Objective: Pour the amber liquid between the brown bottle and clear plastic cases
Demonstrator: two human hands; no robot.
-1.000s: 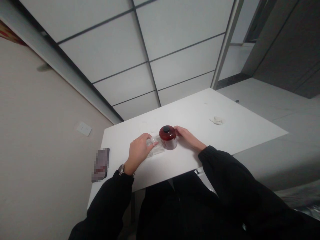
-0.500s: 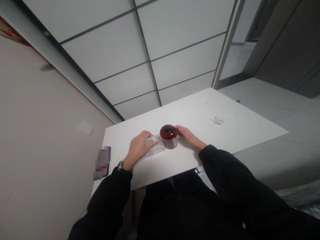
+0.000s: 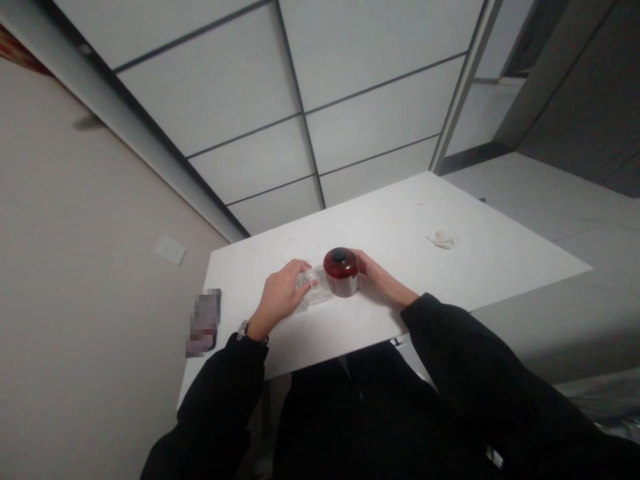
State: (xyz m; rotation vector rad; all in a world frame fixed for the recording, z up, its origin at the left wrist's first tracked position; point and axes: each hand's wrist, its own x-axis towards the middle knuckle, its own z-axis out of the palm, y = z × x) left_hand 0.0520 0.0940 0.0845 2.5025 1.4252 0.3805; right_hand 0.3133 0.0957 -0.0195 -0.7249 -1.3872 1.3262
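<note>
On the white table [image 3: 390, 220] stands a jar [image 3: 342, 272] with a dark red, domed top, a black knob and a paler lower part. My right hand [image 3: 367, 263] holds it from the right side, its fingertips hidden behind the jar. To the left, my left hand [image 3: 285, 287] pinches a small clear, rounded piece [image 3: 311, 274] between thumb and fingers; its exact kind is hard to make out. Just below that hand lies a clear, box-like container [image 3: 318, 295], close against the jar's left side and partly covered by the fingers.
A phone-like object [image 3: 204, 323], blurred out, lies at the table's left edge by the wall. Farther right on the table is a crumpled whitish scrap [image 3: 444, 239]. White sliding panels [image 3: 240, 87] rise behind the table, and a wall socket [image 3: 171, 250] is at left.
The view has shifted slightly. Both hands keep about the same places, the left at the clear piece and the right at the jar.
</note>
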